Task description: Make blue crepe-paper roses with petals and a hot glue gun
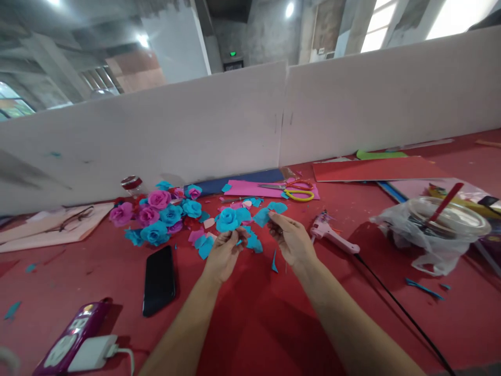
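Note:
My left hand (226,253) is closed beneath a blue paper flower (228,219), whose bloom faces up over my fingers. Between the thumb and fingers of my right hand (291,237) is a blue paper petal piece (264,215), held a little to the right of the flower. Cut blue petals (254,241) and pink scraps lie on the red table under and around my hands. To the left is a bunch of pink and blue paper flowers (156,214). A pink hot glue gun (332,235) rests just right of my right hand.
Scissors (293,189) with red and yellow handles lie on pink paper behind my hands. A black phone (159,281) and a purple power strip (74,334) are at left. At right stands a bowl in a plastic bag (422,245). The glue gun's cord (403,308) runs toward the front edge.

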Available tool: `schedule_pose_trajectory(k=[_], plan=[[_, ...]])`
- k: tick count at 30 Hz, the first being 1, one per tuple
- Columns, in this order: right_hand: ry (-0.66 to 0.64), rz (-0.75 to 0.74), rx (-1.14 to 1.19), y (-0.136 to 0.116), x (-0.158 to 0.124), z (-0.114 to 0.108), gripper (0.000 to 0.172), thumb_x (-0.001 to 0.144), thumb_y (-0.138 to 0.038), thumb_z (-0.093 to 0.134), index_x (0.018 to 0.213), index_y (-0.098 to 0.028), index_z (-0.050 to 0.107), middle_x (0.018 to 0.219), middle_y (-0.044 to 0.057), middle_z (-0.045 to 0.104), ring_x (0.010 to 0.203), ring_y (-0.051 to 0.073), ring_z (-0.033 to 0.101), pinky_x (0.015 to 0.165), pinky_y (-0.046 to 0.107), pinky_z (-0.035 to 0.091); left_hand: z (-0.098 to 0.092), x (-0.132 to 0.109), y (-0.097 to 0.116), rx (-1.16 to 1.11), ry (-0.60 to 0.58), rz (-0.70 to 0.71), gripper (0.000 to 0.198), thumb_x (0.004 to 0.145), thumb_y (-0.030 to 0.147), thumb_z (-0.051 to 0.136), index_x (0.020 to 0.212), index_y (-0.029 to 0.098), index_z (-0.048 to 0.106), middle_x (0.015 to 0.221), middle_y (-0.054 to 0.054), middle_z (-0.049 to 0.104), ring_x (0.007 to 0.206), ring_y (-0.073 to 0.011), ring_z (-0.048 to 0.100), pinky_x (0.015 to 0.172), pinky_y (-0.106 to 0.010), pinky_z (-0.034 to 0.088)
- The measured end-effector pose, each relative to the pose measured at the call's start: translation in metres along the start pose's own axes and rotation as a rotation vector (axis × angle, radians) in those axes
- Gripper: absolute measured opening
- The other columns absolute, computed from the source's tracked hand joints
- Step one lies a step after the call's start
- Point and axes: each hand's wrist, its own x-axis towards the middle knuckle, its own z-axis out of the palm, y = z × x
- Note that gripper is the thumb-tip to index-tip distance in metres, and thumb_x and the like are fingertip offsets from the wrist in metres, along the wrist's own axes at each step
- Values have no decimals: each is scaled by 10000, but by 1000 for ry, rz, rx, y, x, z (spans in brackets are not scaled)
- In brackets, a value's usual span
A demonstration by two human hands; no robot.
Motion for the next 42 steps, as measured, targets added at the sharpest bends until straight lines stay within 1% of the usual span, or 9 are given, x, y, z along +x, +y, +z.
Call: schedule_pose_trajectory(k=[5,10,12,15,19,22,26,36,42], plan=[[-13,-11,6,-2,-2,0,217,520,-314,828,607,-164,698,585,2,628,558,108,545,526,234,431,8,-5,1,125,-35,131,178,597,317,805,672,208,686,748,-24,663,846,-193,626,794,-342,494],[-49,-12,-11,-3,-1,-1,231,524,-331,822,639,-173,700,633,14,653,589,124,572,544,247,444,4,-5,5,247,-89,158,216,649,404,741,693,209,659,855,-67,666,944,-233,609,801,-334,491],[-59,-5,-24,-4,-2,0,228,533,-336,816,650,-175,705,638,12,651,591,121,567,545,242,440,0,-4,4,286,-69,144,232,644,404,739,741,208,662,862,-65,663,926,-224,607,785,-314,490],[-88,-7,-35,-5,-5,1,209,549,-335,808,650,-180,711,634,4,648,592,111,560,543,229,426,-4,-3,-2,304,-4,148,223,622,386,758,717,214,651,754,-32,644,794,-189,604,715,-294,490],[-135,-44,-55,-4,-9,3,184,582,-342,788,660,-187,727,648,0,666,608,102,560,579,224,423,0,-3,-7,250,-12,132,207,659,375,755,673,205,637,688,-14,624,699,-155,594,678,-294,492],[-121,-73,-54,-2,-10,4,186,588,-349,779,678,-191,738,658,3,677,618,112,569,610,241,438,4,-2,-5,131,11,73,221,669,367,763,696,197,624,642,10,613,628,-119,578,659,-281,500],[-90,-54,-25,0,-7,3,189,576,-347,787,668,-189,739,637,-3,675,600,110,569,636,258,454,4,-1,-3,17,42,0,239,630,319,805,697,191,614,690,20,633,679,-99,597,658,-237,500],[-119,-14,15,10,-8,6,209,574,-356,791,651,-172,733,622,4,666,578,104,544,616,258,439,9,-3,-10,-150,33,-136,174,666,205,781,677,162,612,691,15,595,656,-100,583,626,-239,490],[-119,-51,3,13,-9,8,186,592,-326,782,669,-160,745,589,-3,640,582,103,528,608,257,434,10,-6,-14,-111,-33,-142,111,738,210,723,693,146,644,692,-17,616,673,-122,588,671,-275,497]])
